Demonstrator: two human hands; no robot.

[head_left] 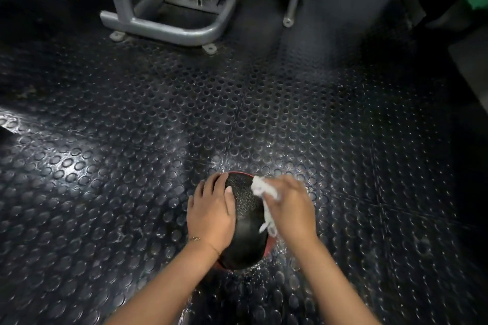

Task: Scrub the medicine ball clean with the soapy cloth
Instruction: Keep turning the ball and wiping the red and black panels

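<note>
Right hand [290,211] first: fingers curled round the white cloth [260,188], bunching it, a touch blurred, and the cloth is pressed against the upper right flank of the medicine ball [245,208], with a ragged tail hanging down the ball's right side beneath the palm. Left hand [211,215] now: fingers [220,183] spread and laid flat over the ball's left shoulder, grasping nothing, palm pressing on the surface, fingertips reaching toward the far rim. A thin bracelet [195,239] sits on that wrist. The ball, black with a rough textured patch on top and a red band showing at its far and near edges, sits between the two hands on the studded rubber floor [105,166], towards the near edge. Wet glints on the studs around it. Well apart, at the far edge, stands a grey metal machine frame [169,26], its feet on the floor
</note>
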